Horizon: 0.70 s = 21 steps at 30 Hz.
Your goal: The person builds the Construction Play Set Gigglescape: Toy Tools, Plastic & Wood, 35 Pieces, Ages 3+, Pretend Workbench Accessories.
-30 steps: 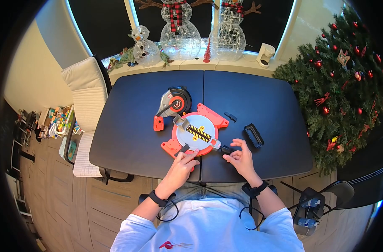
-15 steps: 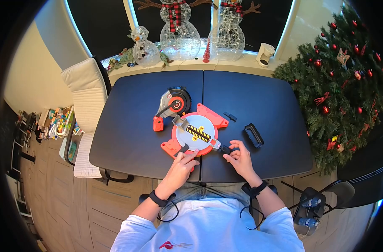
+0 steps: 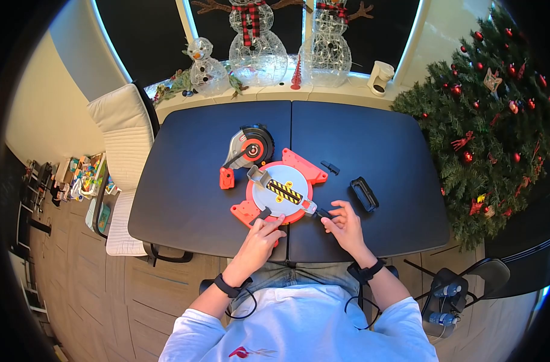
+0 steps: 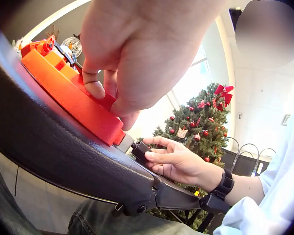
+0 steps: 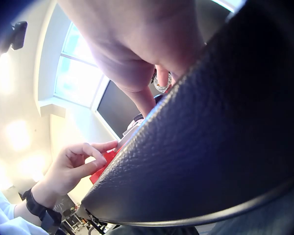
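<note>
A round base [image 3: 266, 196] lies at the near middle of the dark table [image 3: 178, 187], its pale grey disc ringed in red, with flat red arms reaching out at the far right and the near left. A strip [image 3: 285, 192] of yellow and black slanting stripes crosses the disc, between a raised grey bracket [image 3: 259, 176] at the far left and a grey tab [image 3: 309, 207] jutting out at the near right. The hands are apart: the left hand [image 3: 258, 245] grips the near rim of the base, while the right hand [image 3: 347, 230] pinches a small black block [image 3: 323, 213] at the end of the tab. To the far left stands a grey, black and red wheeled part [image 3: 251, 146] with a red foot; to the right lie a thin black clip [image 3: 330, 168] and a black oval frame [image 3: 364, 194]. The table has a lightly grained edge and a seam down its middle. Beyond it, clear snowmen [image 3: 260, 54] in plaid scarves line the window ledge, a cream padded chair [image 3: 127, 145] stands at left, and a tree [image 3: 480, 120] hung with red ornaments fills the right
</note>
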Available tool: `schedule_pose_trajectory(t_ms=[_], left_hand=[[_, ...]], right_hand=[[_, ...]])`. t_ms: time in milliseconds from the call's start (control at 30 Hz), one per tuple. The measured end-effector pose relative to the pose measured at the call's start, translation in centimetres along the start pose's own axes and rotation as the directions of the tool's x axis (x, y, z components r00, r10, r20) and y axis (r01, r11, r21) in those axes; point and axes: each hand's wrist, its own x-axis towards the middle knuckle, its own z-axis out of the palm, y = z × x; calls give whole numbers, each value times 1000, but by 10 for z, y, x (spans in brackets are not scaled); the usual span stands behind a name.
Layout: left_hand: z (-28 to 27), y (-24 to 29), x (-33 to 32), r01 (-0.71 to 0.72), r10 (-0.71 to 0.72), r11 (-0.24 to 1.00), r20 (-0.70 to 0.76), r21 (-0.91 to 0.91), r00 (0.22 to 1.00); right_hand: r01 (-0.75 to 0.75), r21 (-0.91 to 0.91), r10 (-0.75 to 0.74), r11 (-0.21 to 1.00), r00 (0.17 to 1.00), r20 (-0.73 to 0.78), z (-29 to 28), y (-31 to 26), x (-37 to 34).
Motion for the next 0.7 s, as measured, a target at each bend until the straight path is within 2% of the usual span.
schedule_pose_trajectory(t_ms=[133, 233, 333, 433, 533, 633, 700], left_hand=[[1, -1, 0, 1, -1, 1000, 0, -3, 1000], [2, -2, 0, 0, 0, 1000, -4, -3, 1000], [2, -2, -1, 1, -1, 1000, -4, -3, 1000], [2, -2, -1, 2, -2, 1000, -4, -5, 1000], [2, -2, -1, -2, 2, 1000, -8, -3, 1000], [2, -2, -1, -6, 6, 1000, -8, 1, 1000], [2, -2, -1, -6, 6, 1000, -6, 2, 1000]], right_hand=[[89, -23, -90, 996, 995, -41, 6, -10, -4], [170, -114, -173, 979, 985, -18, 3, -7, -5], [27, -16, -27, 1000, 1000, 10, 2, -3, -1], [10, 3, -10, 1000, 1000, -8, 2, -1, 0], [122, -64, -124, 990, 992, -27, 4, -6, -3], [116, -57, -116, 992, 993, 1, 3, -4, -2], [58, -13, -58, 998, 998, 2, 3, -6, -2]])
